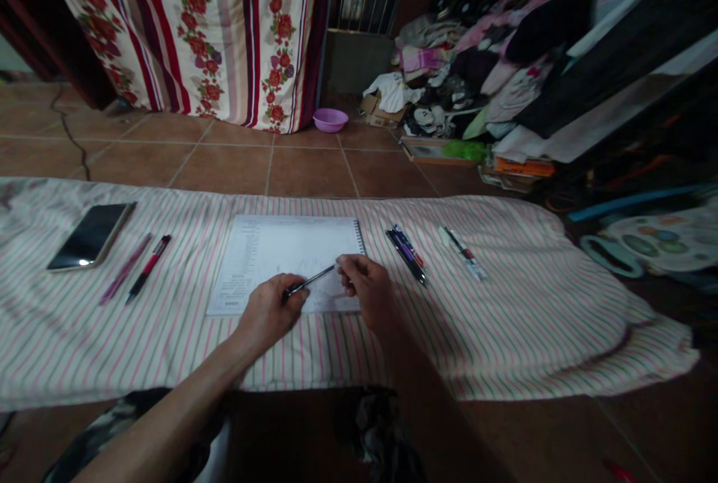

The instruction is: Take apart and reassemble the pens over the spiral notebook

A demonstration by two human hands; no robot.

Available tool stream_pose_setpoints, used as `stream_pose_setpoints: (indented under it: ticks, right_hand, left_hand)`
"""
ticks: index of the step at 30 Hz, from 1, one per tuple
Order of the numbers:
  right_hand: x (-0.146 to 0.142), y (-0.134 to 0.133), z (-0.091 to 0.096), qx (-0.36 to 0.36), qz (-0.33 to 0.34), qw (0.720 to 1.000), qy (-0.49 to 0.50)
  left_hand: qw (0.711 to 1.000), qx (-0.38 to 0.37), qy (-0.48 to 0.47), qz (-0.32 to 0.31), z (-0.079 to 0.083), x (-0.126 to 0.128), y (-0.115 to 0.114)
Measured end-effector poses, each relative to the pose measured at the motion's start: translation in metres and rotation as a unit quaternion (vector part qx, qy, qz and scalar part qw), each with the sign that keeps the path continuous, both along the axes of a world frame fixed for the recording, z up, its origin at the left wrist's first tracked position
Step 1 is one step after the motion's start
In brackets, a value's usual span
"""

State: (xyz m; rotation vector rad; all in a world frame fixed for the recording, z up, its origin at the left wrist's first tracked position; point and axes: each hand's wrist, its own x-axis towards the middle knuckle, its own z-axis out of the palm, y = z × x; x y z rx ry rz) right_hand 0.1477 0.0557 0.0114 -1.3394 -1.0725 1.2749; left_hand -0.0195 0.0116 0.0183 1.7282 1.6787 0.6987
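Observation:
Over the notebook, my left hand [274, 307] is closed around a dark pen [289, 291]. A thin dark rod [317, 277], which looks like a pen refill, runs from it up to my right hand [367, 281]. The fingertips of that hand are pinched at the rod's far end; exactly how they grip it is too small to tell. Beneath both hands lies a white spiral notebook [303, 240], its coil on the right side. Several pens [407, 255] lie together just right of the notebook, and a clear-barrelled pen [465, 253] is farther right.
A striped cloth [532, 303] covers the low surface. On its left are a phone [93, 236], a pink pen [126, 268] and a red-and-black pen [149, 268]. Beyond stand a floral curtain [224, 34], a purple basin [330, 120] and heaped clothes [476, 72].

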Motion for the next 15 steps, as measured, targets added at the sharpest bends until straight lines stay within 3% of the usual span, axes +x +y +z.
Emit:
stream_pose_setpoints:
  ticks: [9, 15]
  right_hand:
    - [0.011, 0.009, -0.002, 0.002, -0.053, 0.998, 0.027]
    - [0.009, 0.007, -0.002, 0.001, -0.044, 0.998, 0.034]
  left_hand:
    - [0.998, 0.051, 0.033, -0.006, -0.003, -0.010, -0.001]
    - [0.990, 0.111, 0.085, 0.007, -0.005, -0.019, -0.002]
